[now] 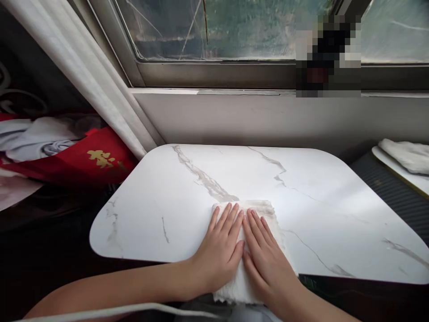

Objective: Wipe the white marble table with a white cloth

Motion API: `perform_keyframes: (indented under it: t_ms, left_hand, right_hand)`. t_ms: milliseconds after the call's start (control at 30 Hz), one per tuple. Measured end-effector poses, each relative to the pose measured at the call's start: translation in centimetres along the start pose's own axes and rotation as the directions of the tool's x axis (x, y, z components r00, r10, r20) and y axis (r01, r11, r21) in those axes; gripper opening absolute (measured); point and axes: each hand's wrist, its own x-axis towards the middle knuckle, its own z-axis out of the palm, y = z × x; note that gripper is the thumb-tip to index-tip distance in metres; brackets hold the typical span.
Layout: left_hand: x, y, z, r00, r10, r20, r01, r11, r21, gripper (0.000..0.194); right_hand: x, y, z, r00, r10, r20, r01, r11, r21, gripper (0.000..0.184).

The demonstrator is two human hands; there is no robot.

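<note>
At near middle of white, grey-veined, round-cornered table (150, 192), I've L hand (221, 250) & R hand (265, 256) flat atop rectangular white fabric cloth (239, 285), grip released; prob. partway, amt. done/left unclear.

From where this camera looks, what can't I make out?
All in the head view:
Middle of the white cloth: covered by the left hand and right hand.
Space below the tabletop: hidden by it and darkness.
Part of the window: masked by a pixelated patch.
Scene outside: too blurred.
Rest of the red fabric: cut off by the left edge.
Rest of the second cloth: cut off by the right edge.
</note>
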Motion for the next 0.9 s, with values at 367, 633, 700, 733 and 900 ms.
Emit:
perform_keyframes:
  t_ms: [367,633,700,733,900]
  left_hand:
    - [13.3,-11.1,0.2,0.963,-0.236,-0.129,0.239,0.971,0.015,0.052]
    - [22.4,-19.0,-0.2,0.963,-0.218,-0.161,0.231,0.971,0.069,0.049]
    - [23.0,-19.5,-0.1,0.958,-0.224,-0.180,0.240,0.968,0.077,0.048]
    - [23.1,-19.6,-0.1,0.955,-0.227,-0.189,0.246,0.966,0.081,0.048]
    - [21.4,-18.6,0.0,0.949,-0.245,-0.199,0.268,0.959,0.093,0.048]
  right_hand:
    - [17.1,8.8,2.1,0.994,0.105,0.041,-0.098,0.985,-0.139,0.056]
    - [26.9,13.7,4.0,0.981,0.173,-0.083,-0.189,0.949,-0.253,0.053]
    - [27.8,14.2,4.1,0.984,0.154,-0.089,-0.172,0.953,-0.250,0.051]
    - [28.1,14.3,4.0,0.985,0.144,-0.091,-0.163,0.955,-0.247,0.050]
    - [26.8,13.4,3.6,0.988,0.147,-0.055,-0.156,0.966,-0.207,0.051]
